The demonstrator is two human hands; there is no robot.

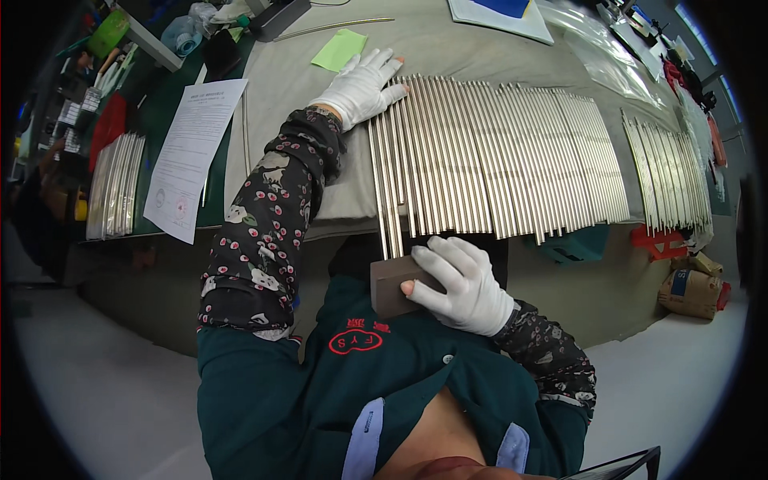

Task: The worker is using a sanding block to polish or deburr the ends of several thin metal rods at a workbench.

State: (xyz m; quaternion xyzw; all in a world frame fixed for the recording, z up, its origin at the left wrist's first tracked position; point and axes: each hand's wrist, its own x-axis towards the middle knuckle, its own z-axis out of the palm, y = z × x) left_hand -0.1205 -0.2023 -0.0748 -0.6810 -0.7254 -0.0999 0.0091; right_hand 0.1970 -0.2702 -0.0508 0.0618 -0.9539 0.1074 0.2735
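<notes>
A wide row of thin shiny metal rods (pixel 496 160) lies side by side on the cloth-covered table, their near ends reaching past its front edge. My left hand (pixel 360 88), in a white glove with bare fingertips showing, rests at the far left end of the row. Its fingers are stretched out, and one fingertip touches the rods' far ends. At the near side my right hand (pixel 464 288), gloved too, grips a brown rectangular block (pixel 390 288). The block is against the near ends of a few rods that stick out at the row's left.
A smaller rod bundle (pixel 668 176) lies at the right, another (pixel 118 186) at the far left. A printed sheet (pixel 194 156) hangs over the table edge. Beyond my left hand are a green paper slip (pixel 339 50) and a loose rod (pixel 336 28). A cardboard box (pixel 690 293) stands at lower right.
</notes>
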